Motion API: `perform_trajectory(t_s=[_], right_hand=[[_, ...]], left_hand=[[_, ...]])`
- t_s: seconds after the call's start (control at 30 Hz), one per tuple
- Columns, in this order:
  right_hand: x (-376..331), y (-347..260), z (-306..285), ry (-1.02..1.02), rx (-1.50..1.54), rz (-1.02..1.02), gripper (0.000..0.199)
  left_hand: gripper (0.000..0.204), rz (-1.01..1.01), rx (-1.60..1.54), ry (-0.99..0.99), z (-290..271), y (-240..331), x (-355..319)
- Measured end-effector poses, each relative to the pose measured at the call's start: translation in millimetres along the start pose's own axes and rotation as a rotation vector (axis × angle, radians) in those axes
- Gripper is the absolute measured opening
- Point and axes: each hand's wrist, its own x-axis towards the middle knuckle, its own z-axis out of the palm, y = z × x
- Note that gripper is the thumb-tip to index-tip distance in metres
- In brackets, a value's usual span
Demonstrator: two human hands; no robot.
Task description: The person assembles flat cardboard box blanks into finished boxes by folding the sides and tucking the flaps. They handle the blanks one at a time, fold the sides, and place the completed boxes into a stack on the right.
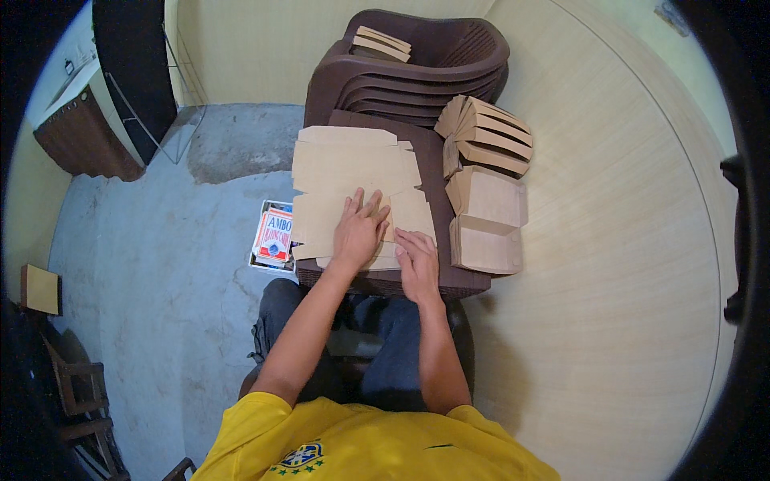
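- Two bare hands worked on one flat cardboard sheet (329,160), which lay on a dark brown support (393,282) before the seated person.
- Printed lettering in blue and red marked a white packet (273,236) in a white box (277,203), left of the sheet; a crest and stars decorated the yellow shirt (385,449).
- Left hand (360,232): palm down on the sheet, fingers moderately spread.
- Right hand (418,263): at the sheet's lower right flap, fingers close together; whether they pinched the cardboard could not be told.
- Edges: the notched sheet covered most of the support's left margin, while a brown strip showed along its right. An open carton (491,210) and a fan of folded cartons (501,136) stood just beyond that strip; blue-grey floor (160,240) extended leftward.
- Obscured: the hands covered part of the sheet's near portion, and the white box's right side was hidden. Stacked brown chairs (433,74) rose behind, holding further cardboard pieces (383,44) whose form was unclear.
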Motion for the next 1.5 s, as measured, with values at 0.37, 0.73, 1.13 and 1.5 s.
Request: perform_trajectory(t_s=[0.37, 0.73, 1.13, 1.5], right_hand=[[-15.7, -42.1, 22.9, -0.048, -0.654, 0.001, 0.096], [26.3, -53.0, 15.0, -0.166, -0.61, 0.263, 0.102], [41.8, -60.2, 13.2, -0.365, -0.64, 0.368, 0.107], [60.6, -49.8, 10.0, -0.403, -0.622, 0.467, 0.094]], left_hand=[[0.062, 0.08, 0.14, -0.111, 9.1, -13.4, -5.8], [0.061, 0.136, 0.081, -0.081, 9.0, -18.6, -7.6], [0.061, 0.146, 0.099, -0.08, 10.0, -19.3, -9.4], [0.062, 0.128, 0.119, -0.095, 3.7, -12.3, -6.6]])
